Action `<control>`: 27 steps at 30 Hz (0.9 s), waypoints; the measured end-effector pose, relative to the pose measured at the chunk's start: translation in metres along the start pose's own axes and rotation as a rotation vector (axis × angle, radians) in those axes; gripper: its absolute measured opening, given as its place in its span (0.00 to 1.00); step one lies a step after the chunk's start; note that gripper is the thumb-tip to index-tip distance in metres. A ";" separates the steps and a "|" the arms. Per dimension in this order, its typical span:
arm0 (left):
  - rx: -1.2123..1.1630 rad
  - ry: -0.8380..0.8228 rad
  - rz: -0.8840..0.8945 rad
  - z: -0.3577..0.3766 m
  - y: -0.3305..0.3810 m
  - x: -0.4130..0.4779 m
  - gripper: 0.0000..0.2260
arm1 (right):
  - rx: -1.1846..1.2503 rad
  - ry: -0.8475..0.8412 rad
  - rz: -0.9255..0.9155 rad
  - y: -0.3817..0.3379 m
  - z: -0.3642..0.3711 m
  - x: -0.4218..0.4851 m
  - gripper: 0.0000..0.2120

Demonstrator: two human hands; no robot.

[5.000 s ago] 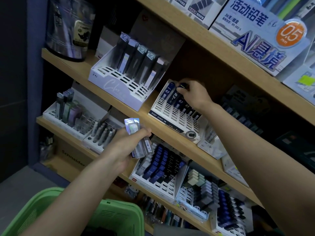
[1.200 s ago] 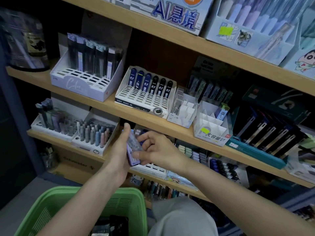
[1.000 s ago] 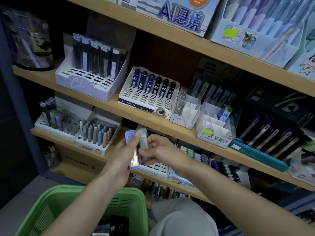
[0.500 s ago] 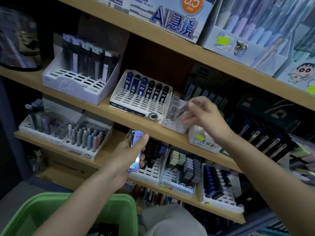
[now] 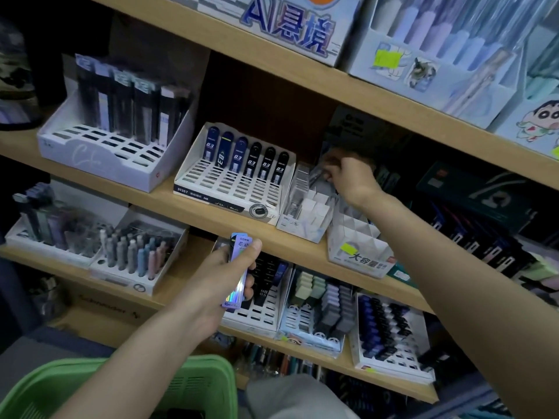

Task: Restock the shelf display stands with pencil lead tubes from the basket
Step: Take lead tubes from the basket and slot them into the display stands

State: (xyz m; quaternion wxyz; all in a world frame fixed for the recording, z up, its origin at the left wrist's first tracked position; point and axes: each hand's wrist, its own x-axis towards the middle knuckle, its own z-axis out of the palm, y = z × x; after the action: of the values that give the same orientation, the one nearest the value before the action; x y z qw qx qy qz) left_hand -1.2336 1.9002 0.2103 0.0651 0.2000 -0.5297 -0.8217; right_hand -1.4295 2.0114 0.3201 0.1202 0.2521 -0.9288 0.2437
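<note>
My left hand (image 5: pixel 223 273) grips a small stack of pencil lead tubes (image 5: pixel 237 272) with a purple, shiny label, held upright in front of the lower shelf. My right hand (image 5: pixel 348 173) reaches to the back of a white divided display stand (image 5: pixel 305 213) on the middle shelf and pinches a clear lead tube (image 5: pixel 316 173) over its rear slots. The green basket (image 5: pixel 208 376) sits at the bottom left, under my left forearm.
A white slotted stand (image 5: pixel 239 189) with several dark 0.3 tubes stands left of the divided stand, and a larger white stand (image 5: pixel 99 152) further left. A white box with a yellow sticker (image 5: pixel 360 252) lies under my right wrist. Lower shelves hold more stands.
My right hand took a clear tube from the stack in my left hand and carried it up and right, now deeper into the divided stand. My left hand stayed low with the rest.
</note>
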 end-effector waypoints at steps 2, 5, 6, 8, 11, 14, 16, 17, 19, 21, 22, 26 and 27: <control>0.012 0.001 -0.002 0.000 -0.001 0.003 0.12 | -0.033 -0.016 -0.050 -0.001 -0.003 0.003 0.15; 0.013 0.008 -0.001 0.000 -0.002 0.006 0.13 | -0.130 -0.048 -0.101 -0.002 -0.008 0.009 0.18; 0.009 0.006 -0.002 0.000 -0.002 0.007 0.13 | -0.145 -0.061 -0.104 -0.002 -0.009 0.010 0.17; 0.005 0.000 -0.003 0.002 -0.001 0.007 0.12 | -0.134 -0.077 -0.106 -0.001 -0.007 0.012 0.12; -0.006 -0.011 -0.003 0.005 0.000 0.006 0.11 | -0.127 -0.085 -0.118 0.001 -0.002 0.011 0.08; -0.011 -0.021 -0.005 0.006 0.001 0.005 0.11 | -0.153 -0.055 -0.100 0.004 0.003 0.010 0.04; -0.003 -0.027 -0.008 0.006 0.001 0.004 0.11 | -0.179 -0.020 -0.090 0.004 0.007 0.009 0.04; 0.004 -0.030 -0.010 0.005 0.002 0.004 0.12 | -0.180 0.000 -0.097 0.004 0.008 0.009 0.05; 0.019 -0.039 -0.012 0.004 0.002 0.002 0.12 | -0.190 0.025 -0.107 0.002 0.010 0.009 0.06; 0.024 -0.045 -0.019 0.004 0.002 0.000 0.11 | -0.223 0.026 -0.095 -0.001 0.010 0.008 0.08; 0.017 -0.043 -0.023 0.003 0.002 -0.002 0.11 | -0.232 0.028 -0.081 -0.002 0.010 0.007 0.08; -0.067 -0.026 -0.038 0.000 0.002 -0.010 0.11 | -0.192 0.123 -0.055 -0.011 0.003 -0.009 0.13; -0.094 -0.022 -0.043 -0.001 0.002 -0.011 0.11 | -0.157 0.164 -0.091 -0.014 0.001 -0.018 0.13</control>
State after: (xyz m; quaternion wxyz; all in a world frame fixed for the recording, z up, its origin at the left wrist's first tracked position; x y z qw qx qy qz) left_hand -1.2235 1.9025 0.2143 0.0511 0.1991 -0.4868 -0.8490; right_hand -1.4069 2.0080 0.3187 0.2262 0.2630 -0.9196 0.1844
